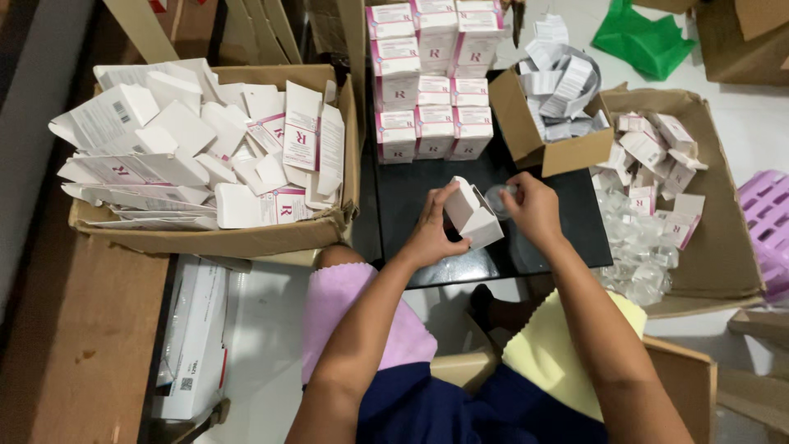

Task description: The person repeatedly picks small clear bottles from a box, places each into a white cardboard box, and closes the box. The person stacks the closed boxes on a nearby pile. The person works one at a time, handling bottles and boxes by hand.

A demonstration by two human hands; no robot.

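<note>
My left hand (pixel 431 230) grips a small white carton (pixel 472 215) with its top flap open, held over the black tabletop (pixel 411 193). My right hand (pixel 532 210) holds a small clear jar (pixel 498 197) right at the carton's open end. Both hands meet near the middle of the black surface.
A cardboard box of flat white-and-pink cartons (pixel 205 148) sits at left. Stacked finished cartons (pixel 431 78) stand at the back. A small box of folded paper leaflets (pixel 555 94) is at right, beside a cardboard tray (pixel 715 230) with cartons and clear jars (pixel 637 247). A purple basket (pixel 768 222) is at far right.
</note>
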